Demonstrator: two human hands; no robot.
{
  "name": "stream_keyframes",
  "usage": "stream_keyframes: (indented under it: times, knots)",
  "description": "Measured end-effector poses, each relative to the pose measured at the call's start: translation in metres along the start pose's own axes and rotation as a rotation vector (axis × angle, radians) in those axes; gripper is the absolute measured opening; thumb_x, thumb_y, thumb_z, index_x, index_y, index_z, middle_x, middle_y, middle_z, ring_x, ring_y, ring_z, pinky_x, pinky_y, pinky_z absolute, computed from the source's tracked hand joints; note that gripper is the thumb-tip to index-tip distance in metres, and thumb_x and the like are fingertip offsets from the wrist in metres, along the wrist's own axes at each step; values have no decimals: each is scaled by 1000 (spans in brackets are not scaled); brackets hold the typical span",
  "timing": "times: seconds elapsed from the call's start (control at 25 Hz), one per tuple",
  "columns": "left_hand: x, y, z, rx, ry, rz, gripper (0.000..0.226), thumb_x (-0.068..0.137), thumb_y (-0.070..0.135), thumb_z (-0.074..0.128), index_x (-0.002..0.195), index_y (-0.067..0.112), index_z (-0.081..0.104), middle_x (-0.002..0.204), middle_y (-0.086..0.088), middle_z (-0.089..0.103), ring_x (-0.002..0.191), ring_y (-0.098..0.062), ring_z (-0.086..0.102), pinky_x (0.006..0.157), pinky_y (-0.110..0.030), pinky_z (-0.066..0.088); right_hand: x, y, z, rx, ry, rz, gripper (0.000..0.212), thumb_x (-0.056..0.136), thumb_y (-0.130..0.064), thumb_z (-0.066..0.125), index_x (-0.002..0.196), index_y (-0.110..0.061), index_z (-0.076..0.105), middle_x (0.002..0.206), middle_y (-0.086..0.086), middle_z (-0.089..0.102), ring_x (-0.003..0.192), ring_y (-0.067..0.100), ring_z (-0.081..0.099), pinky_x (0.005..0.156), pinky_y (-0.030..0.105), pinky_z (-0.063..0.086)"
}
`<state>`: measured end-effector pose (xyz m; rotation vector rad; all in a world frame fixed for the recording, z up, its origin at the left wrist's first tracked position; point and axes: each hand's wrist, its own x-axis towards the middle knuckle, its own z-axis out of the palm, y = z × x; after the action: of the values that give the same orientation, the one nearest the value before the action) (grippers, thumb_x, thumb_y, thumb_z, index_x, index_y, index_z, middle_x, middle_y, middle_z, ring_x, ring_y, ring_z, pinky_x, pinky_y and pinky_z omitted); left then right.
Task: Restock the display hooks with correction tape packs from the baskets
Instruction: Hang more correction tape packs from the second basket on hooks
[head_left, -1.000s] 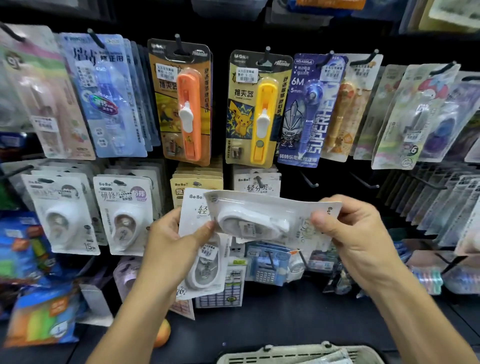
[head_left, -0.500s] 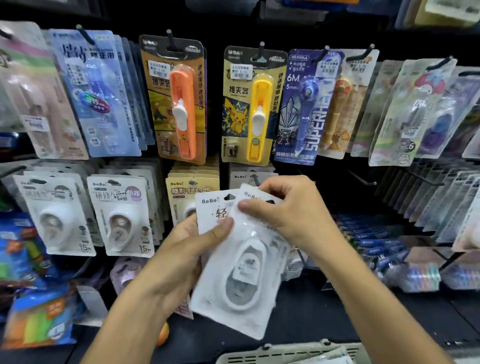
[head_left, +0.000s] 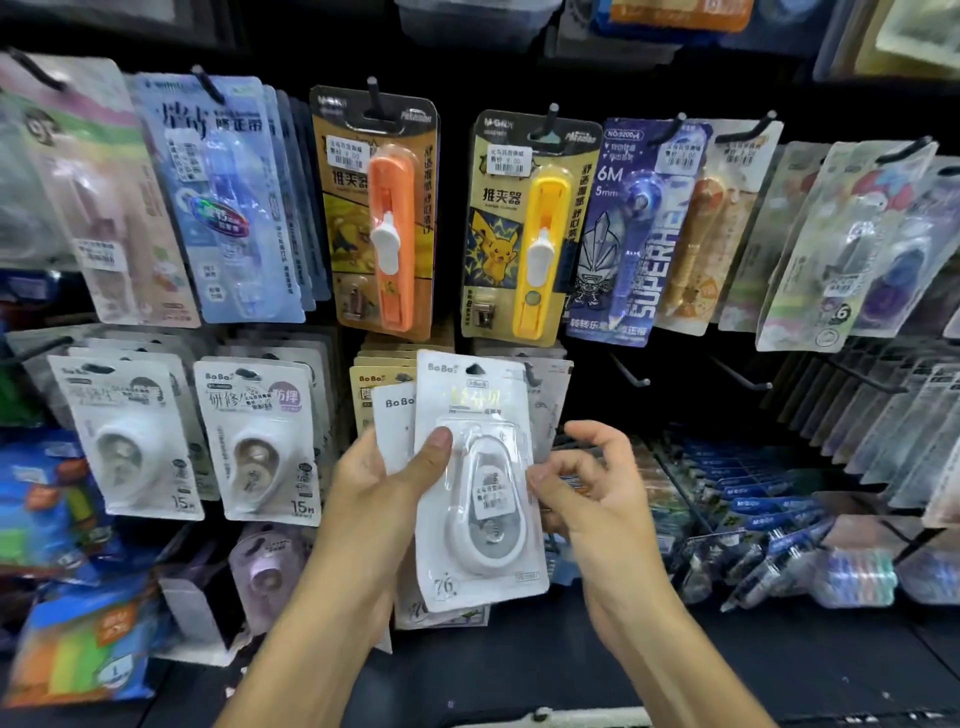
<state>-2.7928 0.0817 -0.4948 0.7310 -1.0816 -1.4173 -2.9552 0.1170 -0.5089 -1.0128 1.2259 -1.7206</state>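
Observation:
My left hand (head_left: 384, 499) holds a small stack of white BoBo correction tape packs upright in front of the display, thumb pressed on the front pack (head_left: 478, 483). A second pack (head_left: 395, 421) peeks out behind it on the left. My right hand (head_left: 592, 493) sits at the front pack's right edge, fingers loosely curled, fingertips just touching that edge. Right behind the packs, a hook (head_left: 530, 374) carries similar pale packs. Two bare hooks (head_left: 631, 376) (head_left: 743, 379) stick out to the right of it.
White tape packs (head_left: 135, 441) (head_left: 260, 441) hang at left. Orange (head_left: 384, 218) and yellow (head_left: 530, 234) clip dispensers hang above. Rows of packs on hooks fill the right side. A pale basket rim (head_left: 545, 714) shows at the bottom edge. Boxes of tape refills (head_left: 753, 509) lie at lower right.
My right hand turned the front pack from sideways to upright, laid it on the stack in my left hand, then slid off to the pack's right edge.

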Motion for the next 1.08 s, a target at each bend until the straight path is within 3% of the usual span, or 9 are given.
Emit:
stream_keyframes:
  times: [0.16, 0.32, 0.44, 0.56, 0.68, 0.76, 0.84, 0.96, 1.08]
  knots:
    - [-1, 0, 2, 80, 63, 110, 26, 72, 23, 81, 97, 26, 78, 102, -1, 80, 93, -20, 78, 71, -32, 62, -7, -2, 3, 84, -141, 32, 51, 78, -20, 77, 121, -18, 50, 105, 5, 76, 94, 24, 74, 72, 28, 60]
    - [-1, -4, 5, 69, 123, 52, 14, 84, 28, 73, 96, 22, 77, 97, 2, 81, 89, -15, 78, 65, -23, 60, -8, 0, 6, 115, -81, -87, 38, 87, -7, 71, 118, -20, 53, 110, 3, 75, 96, 20, 74, 77, 32, 61]
    - [0, 0, 1, 85, 219, 80, 11, 97, 23, 64, 97, 24, 74, 92, 7, 81, 84, -9, 77, 59, -16, 57, -1, -2, -7, -46, 36, -147, 22, 94, -10, 68, 104, -30, 67, 105, -8, 74, 91, 10, 72, 77, 26, 58]
    - [3, 9, -10, 63, 287, 86, 11, 97, 25, 63, 98, 24, 74, 94, 5, 81, 86, -12, 78, 65, -26, 60, 5, 2, -19, -264, 62, -136, 21, 96, -21, 67, 102, -41, 70, 115, -13, 70, 106, 8, 65, 92, 32, 53]
    - [5, 14, -11, 64, 291, 91, 13, 98, 25, 62, 101, 22, 74, 99, 1, 81, 93, -17, 77, 82, -37, 56, 16, 2, -14, -473, 49, -194, 24, 98, -23, 63, 106, -45, 65, 123, -25, 58, 112, -15, 52, 92, 12, 44]
    - [5, 12, -8, 66, 290, 90, 13, 98, 25, 62, 101, 20, 74, 98, 1, 81, 93, -18, 77, 84, -38, 56, 27, 0, -4, -657, -14, -173, 30, 100, -22, 60, 126, -38, 58, 142, -17, 45, 130, -7, 43, 100, 6, 36]
    - [5, 10, -4, 85, 281, 96, 14, 98, 27, 62, 102, 19, 73, 96, 3, 81, 90, -15, 77, 78, -34, 56, 27, 2, 5, -830, -8, -202, 38, 98, -35, 60, 134, -37, 50, 155, -11, 32, 142, 10, 33, 111, 26, 34]
    - [10, 8, 3, 120, 220, 91, 15, 97, 28, 61, 102, 19, 72, 93, 6, 81, 85, -11, 77, 68, -28, 58, 4, 8, 14, -437, -235, -194, 36, 80, -50, 75, 103, -45, 48, 126, -8, 64, 118, 16, 61, 96, 42, 52]
    - [10, 4, 8, 362, 96, 99, 22, 99, 42, 54, 105, 26, 68, 95, 12, 80, 90, -10, 76, 69, -26, 59, -4, 15, 14, -37, -340, -130, 42, 76, -24, 84, 100, -36, 51, 108, 9, 75, 91, 22, 74, 76, 38, 61]
